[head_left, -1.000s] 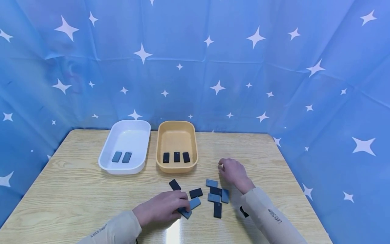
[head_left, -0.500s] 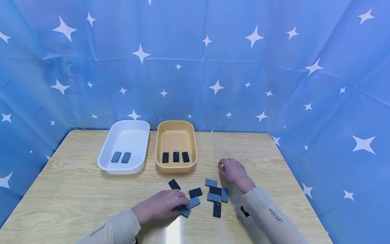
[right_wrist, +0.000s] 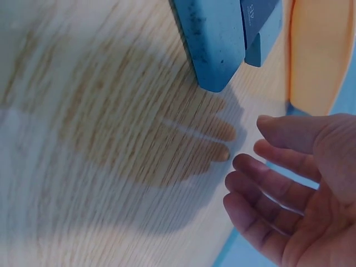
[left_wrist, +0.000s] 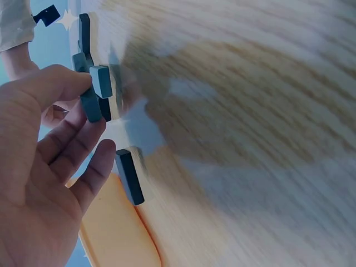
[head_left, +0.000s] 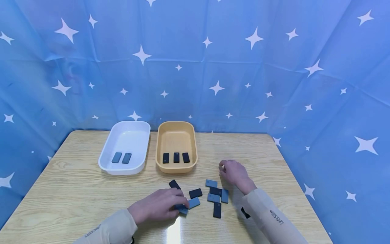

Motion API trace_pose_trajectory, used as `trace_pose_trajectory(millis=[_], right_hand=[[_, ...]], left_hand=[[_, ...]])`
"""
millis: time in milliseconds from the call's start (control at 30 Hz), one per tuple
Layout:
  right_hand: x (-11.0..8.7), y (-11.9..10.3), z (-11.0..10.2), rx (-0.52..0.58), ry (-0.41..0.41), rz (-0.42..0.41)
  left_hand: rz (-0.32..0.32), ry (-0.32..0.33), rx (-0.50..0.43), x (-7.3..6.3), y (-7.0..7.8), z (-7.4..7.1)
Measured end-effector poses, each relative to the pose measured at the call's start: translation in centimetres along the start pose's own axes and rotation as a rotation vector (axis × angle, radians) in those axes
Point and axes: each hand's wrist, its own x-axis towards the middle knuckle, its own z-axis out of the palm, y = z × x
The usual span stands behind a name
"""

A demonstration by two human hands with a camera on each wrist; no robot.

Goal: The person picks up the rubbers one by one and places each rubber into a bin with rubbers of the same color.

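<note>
Pinching a blue block (left_wrist: 90,107) in the fingers (left_wrist: 95,173) of the left hand (head_left: 158,205), low at the counter (head_left: 61,189), near a black block (head_left: 174,184); holding nothing in the right hand (head_left: 234,172), with fingers loosely bent, beside a cluster of blocks (head_left: 213,198); can see two bluish blocks (head_left: 116,157) in a white tray (head_left: 128,135), three dark blocks (head_left: 176,157) in an orange tray (head_left: 176,137).

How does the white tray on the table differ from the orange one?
The white tray holds two blue-grey blocks; the orange tray holds three black blocks.
The white tray stands farther left; the orange tray is to its right.
Both are open-topped with rounded corners, and each has its blocks near the front.
</note>
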Motion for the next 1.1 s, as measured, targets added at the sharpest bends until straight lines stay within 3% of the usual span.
trace_pose_trajectory(millis=[167, 433, 833, 1100], right_hand=[[0.0, 0.1, 0.1, 0.004, 0.001, -0.003], [0.1, 0.3, 0.3, 0.011, -0.003, -0.004], [0.2, -0.2, 0.2, 0.005, 0.000, -0.007], [0.1, -0.3, 0.2, 0.008, -0.002, -0.008]], left_hand=[[0.034, 0.005, 0.004, -0.2, 0.0, -0.4], [-0.042, -0.040, -0.010, -0.4, 0.0, -1.8], [-0.118, -0.020, -0.002, -1.3, -0.8, -4.0], [-0.155, 0.026, 0.041, -1.7, -1.3, -5.9]])
